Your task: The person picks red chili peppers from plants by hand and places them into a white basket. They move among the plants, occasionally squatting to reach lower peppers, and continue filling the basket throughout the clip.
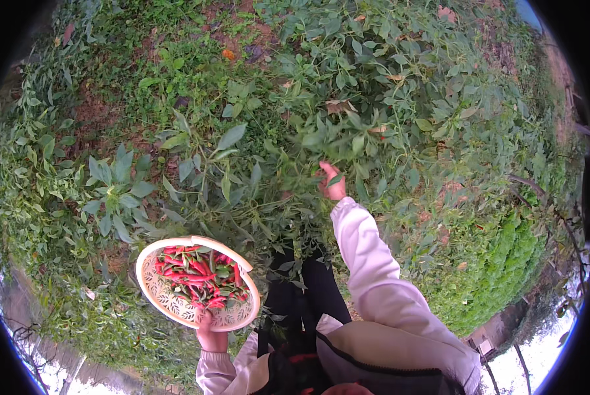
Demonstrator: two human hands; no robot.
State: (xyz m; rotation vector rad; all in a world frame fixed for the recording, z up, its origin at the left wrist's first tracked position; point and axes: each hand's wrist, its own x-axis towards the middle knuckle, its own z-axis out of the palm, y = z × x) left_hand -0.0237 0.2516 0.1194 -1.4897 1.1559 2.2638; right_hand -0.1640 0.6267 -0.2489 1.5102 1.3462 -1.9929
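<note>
My left hand [206, 328] grips the near rim of a cream plastic basket [164, 302] with a leaf-patterned openwork wall. Red chili peppers [196, 271], some with green stems and a few leaves among them, fill its middle. My right hand [331, 182] reaches in among the leafy stems of a pepper plant [319, 143]. A leaf crosses in front of its palm, and foliage partly covers the fingers, so I cannot tell whether they are closed on anything. A small red spot, perhaps a pepper [383, 129], shows among the leaves beyond that hand.
More pepper plants [119, 192] spread all around, with weeds and reddish soil [94, 111] between them. An orange flower [228, 54] stands out farther ahead. Bright green low plants [502, 266] grow at the right, near bare branches [527, 185]. My dark trouser legs [319, 286] touch the foliage.
</note>
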